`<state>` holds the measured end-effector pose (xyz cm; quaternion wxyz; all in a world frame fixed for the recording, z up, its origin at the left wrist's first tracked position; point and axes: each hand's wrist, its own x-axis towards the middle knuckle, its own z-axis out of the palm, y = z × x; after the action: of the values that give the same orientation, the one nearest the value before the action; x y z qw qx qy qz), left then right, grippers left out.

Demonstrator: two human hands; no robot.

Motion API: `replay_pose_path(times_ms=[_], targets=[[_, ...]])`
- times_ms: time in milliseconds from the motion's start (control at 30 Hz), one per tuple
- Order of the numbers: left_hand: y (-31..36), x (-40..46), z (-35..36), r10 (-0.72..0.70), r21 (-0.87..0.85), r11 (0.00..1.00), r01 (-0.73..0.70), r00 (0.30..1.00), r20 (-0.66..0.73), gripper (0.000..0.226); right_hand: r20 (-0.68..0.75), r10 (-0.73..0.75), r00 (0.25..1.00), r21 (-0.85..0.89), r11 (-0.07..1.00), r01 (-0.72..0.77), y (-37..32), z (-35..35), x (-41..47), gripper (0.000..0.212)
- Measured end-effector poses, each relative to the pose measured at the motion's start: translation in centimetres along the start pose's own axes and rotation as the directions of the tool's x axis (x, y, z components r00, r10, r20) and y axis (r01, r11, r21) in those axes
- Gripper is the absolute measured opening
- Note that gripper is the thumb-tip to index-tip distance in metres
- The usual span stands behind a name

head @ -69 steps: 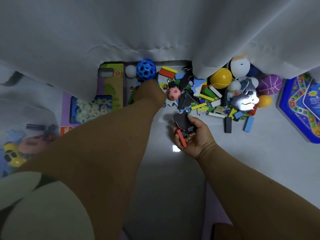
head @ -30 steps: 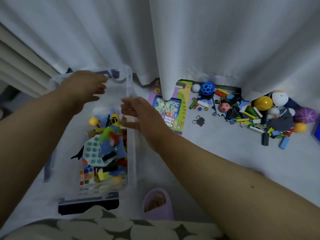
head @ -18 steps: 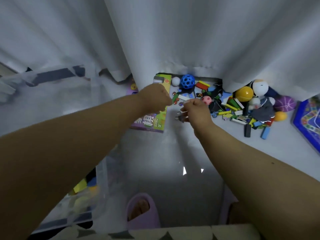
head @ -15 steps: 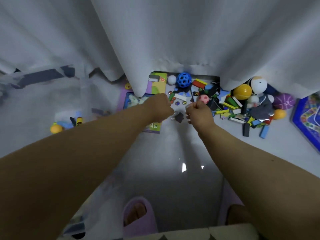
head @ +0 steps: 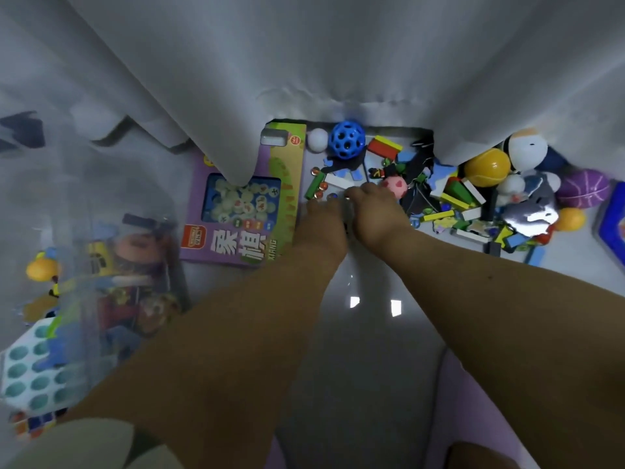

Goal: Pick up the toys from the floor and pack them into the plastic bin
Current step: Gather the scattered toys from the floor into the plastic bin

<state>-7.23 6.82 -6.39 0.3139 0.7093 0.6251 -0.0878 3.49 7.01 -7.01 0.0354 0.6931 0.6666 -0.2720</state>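
Note:
A heap of small toys lies on the floor under the curtain hem: a blue holed ball point(head: 348, 141), a white ball point(head: 318, 140), a pink ball point(head: 396, 186), a yellow ball point(head: 487, 167), coloured blocks point(head: 456, 194) and marbles point(head: 319, 188). My left hand point(head: 325, 218) and my right hand point(head: 375, 211) are side by side on the floor at the near left edge of the heap, backs up. Their fingers are hidden, so I cannot see what they hold. The clear plastic bin point(head: 101, 184) stands at the left, blurred, with toys inside.
A purple and green chess box point(head: 243, 211) lies flat between the bin and my hands, partly under the white curtain point(head: 304, 62). A purple ball point(head: 583, 189), a plush toy point(head: 526, 150) and a blue board game point(head: 612, 228) sit at the right.
After being over the bin a second ago, both hands have come back to the toy heap. They now sit lower and closer together over the small dark piece and marbles.

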Motion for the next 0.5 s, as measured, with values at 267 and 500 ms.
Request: replay_pose_path(times_ms=[267, 500], targets=[[-0.1, 0.8, 0.9, -0.042, -0.033, 0.999, 0.044, 0.999, 0.033, 0.045, -0.076, -0.061, 0.995, -0.043, 0.997, 0.058, 0.3, 1.4, 0.7, 0.031], [-0.5, -0.2, 0.9, 0.014, 0.078, 0.997, -0.02, 0.997, 0.074, 0.046, 0.088, 0.047, 0.995, 0.096, 0.994, -0.055, -0.4, 1.7, 0.5, 0.019]])
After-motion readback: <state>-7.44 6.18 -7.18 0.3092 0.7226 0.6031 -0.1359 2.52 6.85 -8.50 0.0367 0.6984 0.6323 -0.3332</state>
